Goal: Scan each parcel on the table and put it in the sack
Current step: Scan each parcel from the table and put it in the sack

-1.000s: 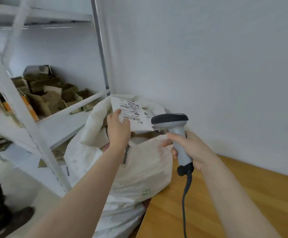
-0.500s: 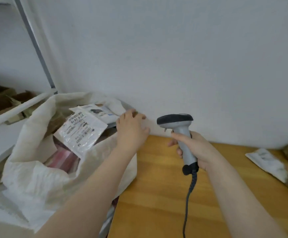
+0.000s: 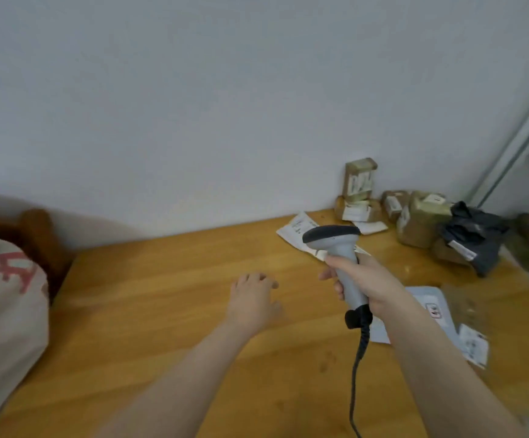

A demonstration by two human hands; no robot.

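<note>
At a wooden table [image 3: 162,311] set against a pale wall, we work between a sack and a heap of parcels. Our right hand [image 3: 367,279] is wrapped round the handle of a grey scanner [image 3: 332,238], forefinger laid across its front. The dark nose is held upright and turned left over the bare wood, ready, we judge, to read a label the moment one is brought up. Its black cable [image 3: 356,374] trails down towards the near edge. Our left hand [image 3: 252,298] hovers palm down over the middle of the table, fingers loose and holding nothing, free, as we read it, to fetch the next parcel. The parcels not yet in the sack lie at the far right. Small brown boxes [image 3: 359,180] with white labels are piled against the wall, one standing on another, with a crumpled black bag [image 3: 471,238] beside them. A flat white envelope [image 3: 294,229] lies partly hidden behind the scanner. A pale grey mailer [image 3: 430,298] sits beneath our right forearm, and a small white packet [image 3: 473,344] lies near the table's right edge. The sack [image 3: 4,295], off-white with red lettering, bulges at the table's left end, well apart from the pile, so every parcel must cross the whole table. A metal shelf frame [image 3: 516,147] leans into view at the right.
</note>
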